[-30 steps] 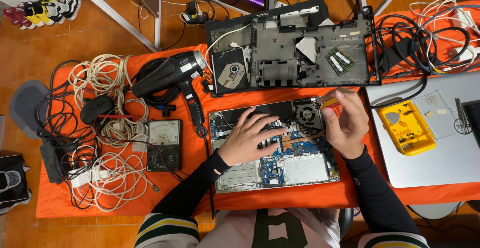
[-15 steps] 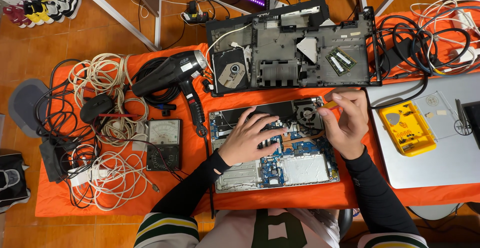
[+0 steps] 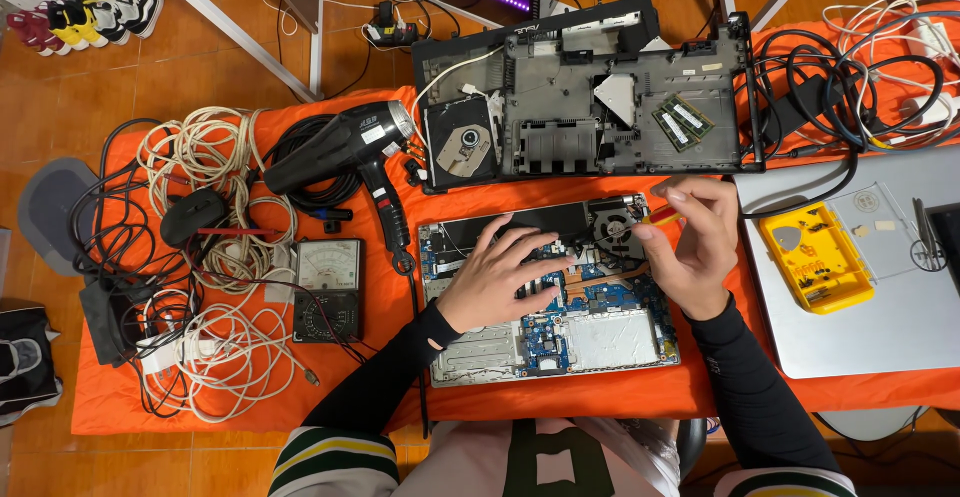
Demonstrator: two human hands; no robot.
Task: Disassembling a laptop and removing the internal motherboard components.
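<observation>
Opened laptop base lies on the orange cloth, circuit board and cooling fan exposed, directly before the person; left hand lies flat, fingers spread, palm pressing on the middle of the board and holding nothing, only steadying the chassis; right hand is closed in a pinch round a small screwdriver with a red-and-yellow handle, tip aimed at the edge of the fan near the top right corner of the base; whether the tip sits in a screw head cannot be told; step in hand reads as work on a fastener at the fan; the next move would call for a steady vertical tool, light downward pressure, and the left hand kept firm so the base does not slide; removed bottom cover lies beyond, with optical drive and memory sticks in it; black hair dryer and analogue meter lie left, yellow parts tray right on a closed silver laptop; cables tangled far left.
</observation>
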